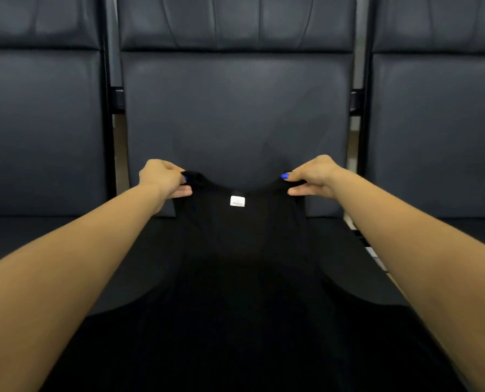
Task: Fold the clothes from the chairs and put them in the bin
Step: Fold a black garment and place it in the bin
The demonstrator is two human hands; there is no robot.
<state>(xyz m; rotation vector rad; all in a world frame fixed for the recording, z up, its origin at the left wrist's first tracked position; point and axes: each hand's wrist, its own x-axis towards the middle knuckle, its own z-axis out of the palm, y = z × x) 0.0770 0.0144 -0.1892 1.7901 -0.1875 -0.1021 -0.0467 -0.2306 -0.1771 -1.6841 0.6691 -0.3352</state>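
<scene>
Dark blue-grey padded chairs fill the background in a row: a middle chair (235,108) directly ahead, a left chair (37,123) and a right chair (439,131) beside it, separated by narrow gaps showing black frame parts. Two bare forearms reach forward from the lower corners of the head view. A black sleeveless garment (241,264) is held up in front of the middle chair's backrest, its neckline uppermost and curving down between the hands, its body spreading toward the viewer and filling the lower centre of the view. A small white label (237,201) sits just below the middle of the neckline, facing the camera. Left hand (162,178) pinches the garment's left shoulder strap between thumb and fingers, which are closed on the fabric. Right hand (312,176) pinches the right shoulder strap likewise; a blue-painted thumbnail (285,175) lies on top of the cloth. The two hands are level with each other and well apart, with the neckline hanging slack between them. The garment's lower edge runs out of view.
</scene>
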